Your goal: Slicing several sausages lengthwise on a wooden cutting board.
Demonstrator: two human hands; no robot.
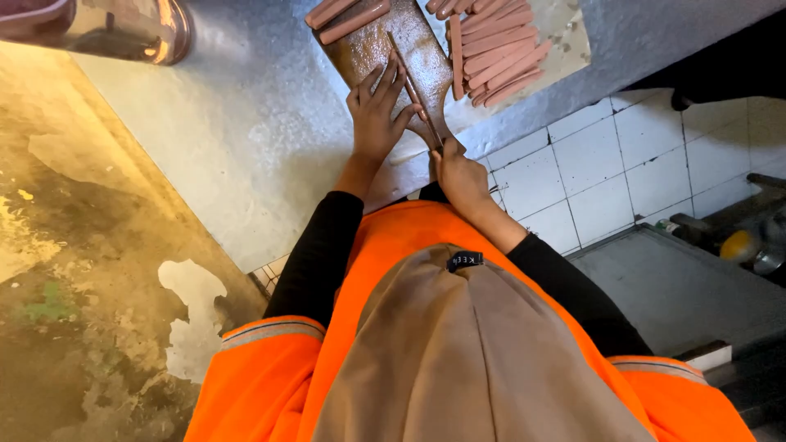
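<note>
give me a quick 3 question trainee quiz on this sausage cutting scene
1. True or false: the left hand lies flat on the sausage on the board.
2. Which hand grips the knife?
A. left
B. right
C. both
3. Fill in: the pile of whole sausages lies to the ____ of the board in the picture.

Key
1. True. The fingers press the sausage onto the brown board.
2. B. The right hand is closed round the knife handle at the board's near end.
3. Right. A few more sausages lie at the board's far left corner.
</note>
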